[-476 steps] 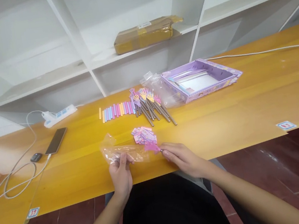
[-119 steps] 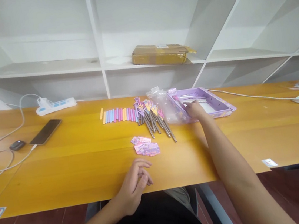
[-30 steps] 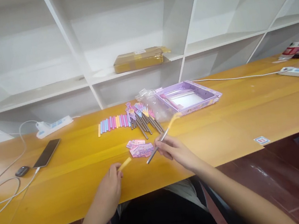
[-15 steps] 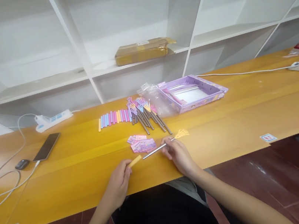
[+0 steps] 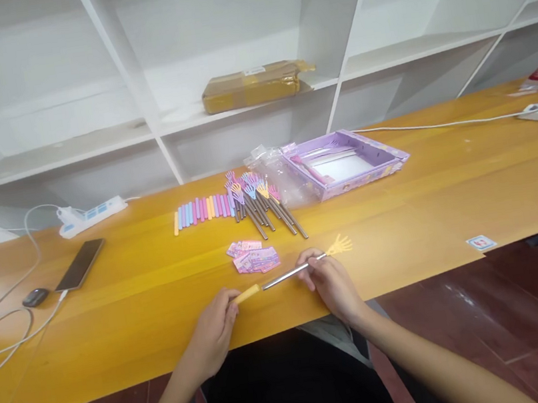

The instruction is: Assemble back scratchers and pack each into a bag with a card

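My left hand [image 5: 218, 325] is closed on a yellow tube-like handle [image 5: 247, 294], which points right. My right hand [image 5: 331, 284] pinches the metal rod of a back scratcher [image 5: 285, 276] whose yellow hand-shaped head [image 5: 340, 245] sticks out to the right. The rod's bare end lies just off the handle's end, nearly in line; whether they touch I cannot tell. Beyond my hands lie a small pile of pink and purple cards [image 5: 253, 258], a heap of back scratchers [image 5: 262, 202] with metal rods, and a row of coloured handles [image 5: 203, 210].
A purple open box [image 5: 361, 177] and clear plastic wrapping [image 5: 275, 173] stand at the back. On the left are a phone [image 5: 79, 265], a black mouse-like object [image 5: 35, 297], cables and a power strip [image 5: 92, 216]. A taped carton [image 5: 252, 88] sits on the white shelf.
The back scratcher's rod has come level and into line with the yellow handle, their ends now very close. My right hand has shifted slightly right; the view has tilted a little.
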`<state>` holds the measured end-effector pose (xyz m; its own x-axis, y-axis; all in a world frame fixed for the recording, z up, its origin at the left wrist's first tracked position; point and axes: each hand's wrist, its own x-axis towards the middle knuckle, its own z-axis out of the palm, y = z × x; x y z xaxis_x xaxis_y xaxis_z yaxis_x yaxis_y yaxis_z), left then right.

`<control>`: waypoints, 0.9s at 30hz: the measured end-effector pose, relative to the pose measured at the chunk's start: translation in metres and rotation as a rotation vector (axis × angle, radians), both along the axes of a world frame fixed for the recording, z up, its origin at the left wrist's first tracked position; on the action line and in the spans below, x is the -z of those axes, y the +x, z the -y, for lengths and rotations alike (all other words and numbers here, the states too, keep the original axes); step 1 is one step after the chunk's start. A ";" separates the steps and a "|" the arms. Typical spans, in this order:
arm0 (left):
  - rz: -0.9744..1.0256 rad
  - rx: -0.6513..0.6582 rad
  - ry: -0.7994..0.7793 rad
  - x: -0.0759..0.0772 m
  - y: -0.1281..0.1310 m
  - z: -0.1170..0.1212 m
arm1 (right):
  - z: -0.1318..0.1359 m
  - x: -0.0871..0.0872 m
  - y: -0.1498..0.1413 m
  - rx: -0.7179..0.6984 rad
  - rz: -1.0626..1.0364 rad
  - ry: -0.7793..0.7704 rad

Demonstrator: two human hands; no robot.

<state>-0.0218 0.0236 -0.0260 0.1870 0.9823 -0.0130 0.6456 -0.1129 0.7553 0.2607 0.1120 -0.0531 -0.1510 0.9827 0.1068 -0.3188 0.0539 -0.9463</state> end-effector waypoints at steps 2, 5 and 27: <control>0.003 0.001 0.003 -0.001 0.000 0.000 | -0.005 0.003 0.000 0.014 -0.062 -0.032; 0.003 0.012 0.005 -0.001 -0.001 0.000 | -0.006 0.003 0.001 -0.008 -0.069 -0.033; -0.016 0.027 0.339 0.013 -0.005 -0.005 | 0.007 0.004 0.000 -0.282 -0.047 0.173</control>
